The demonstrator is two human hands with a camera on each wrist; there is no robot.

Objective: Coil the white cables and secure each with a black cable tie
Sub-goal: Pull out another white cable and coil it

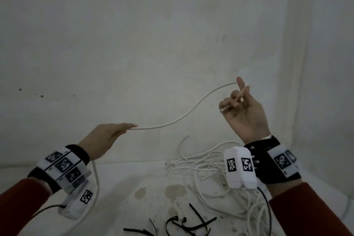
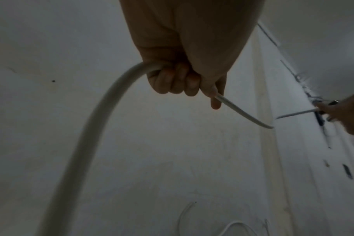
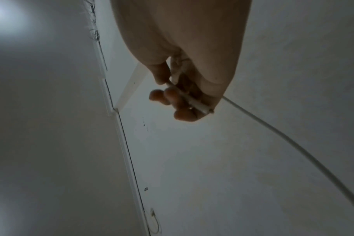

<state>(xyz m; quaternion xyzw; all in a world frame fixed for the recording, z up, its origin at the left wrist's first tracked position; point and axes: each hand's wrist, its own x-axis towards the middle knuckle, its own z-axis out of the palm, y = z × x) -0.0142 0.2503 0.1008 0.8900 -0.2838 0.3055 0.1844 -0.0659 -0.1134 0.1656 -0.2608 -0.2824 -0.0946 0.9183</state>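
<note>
A white cable (image 1: 183,116) sags in the air between my two raised hands. My left hand (image 1: 111,136) grips it with curled fingers (image 2: 172,83); from there the cable (image 2: 87,135) drops past the wrist toward the table. My right hand (image 1: 241,105), palm toward me, holds the cable's end across its curled fingers (image 3: 178,102), the cable end (image 3: 200,107) sticking out by the little finger. A tangled pile of white cables (image 1: 210,174) lies on the table below the right wrist. Several black cable ties (image 1: 183,224) lie at the near table edge.
The white table (image 1: 134,174) has brown stains (image 1: 172,191) in its middle. A white wall (image 1: 153,34) stands close behind it, and a second wall closes the right side. Wrist-camera leads hang under both forearms.
</note>
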